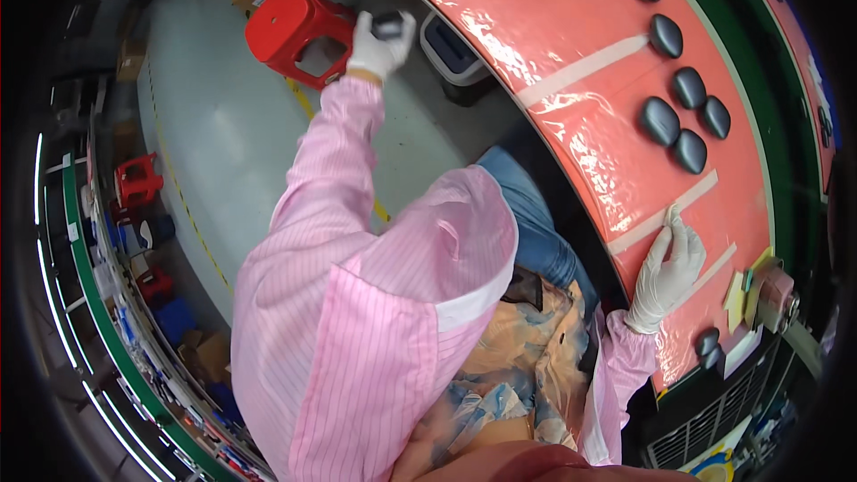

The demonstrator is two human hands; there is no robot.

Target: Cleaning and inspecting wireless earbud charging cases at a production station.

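Observation:
Held out over the floor at the far left, my left hand [379, 49] is white-gloved and closed around a dark rounded case [388, 27], slightly blurred. My white-gloved right hand [669, 272] rests on the red table mat [571, 187], fingers stretched forward, fingertips at a pale tape strip [665, 211]. Nothing shows in that hand. Beyond it lie several glossy black rounded cases, pebble-shaped; the nearest is a black case [690, 152] touching another black case [661, 120]. Two more small dark pieces [708, 346] sit at the near right.
A red plastic stool [295, 31] stands beside my left hand. Between it and the table is a grey-and-white bin [451, 54]. Sticky notes [736, 299] and a small pink-topped object [775, 295] are at the table's right edge. A dark green belt [750, 80] runs along the far side.

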